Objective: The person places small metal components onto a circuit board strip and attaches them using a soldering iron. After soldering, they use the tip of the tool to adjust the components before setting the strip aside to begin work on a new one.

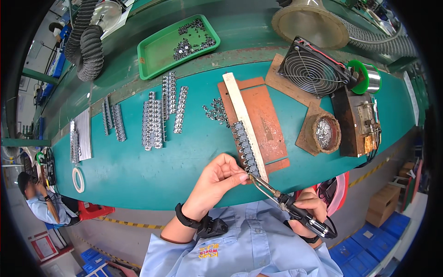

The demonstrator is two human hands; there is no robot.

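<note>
My right hand [310, 207] grips a black-handled soldering iron [302, 216] with a thin metal tube running alongside its shaft. Its tip meets the near end of a row of small dark components [246, 147], lined up against a pale straight bar [240, 104]. Thumb and forefinger of my left hand [218, 179] are pinched at that same end, right beside the tip; whatever is between them is too small to make out. Under the bar lies a reddish-brown board [265, 122]. Loose small metal parts [216, 111] are heaped left of the bar.
Finished-looking component strips [154, 122] lie to the left, near a tape ring [78, 180]. A green tray [145, 57] holds small parts at the back. On the right stand a fan [314, 67], solder spool [369, 78], round pot [325, 134] and metal box [348, 122].
</note>
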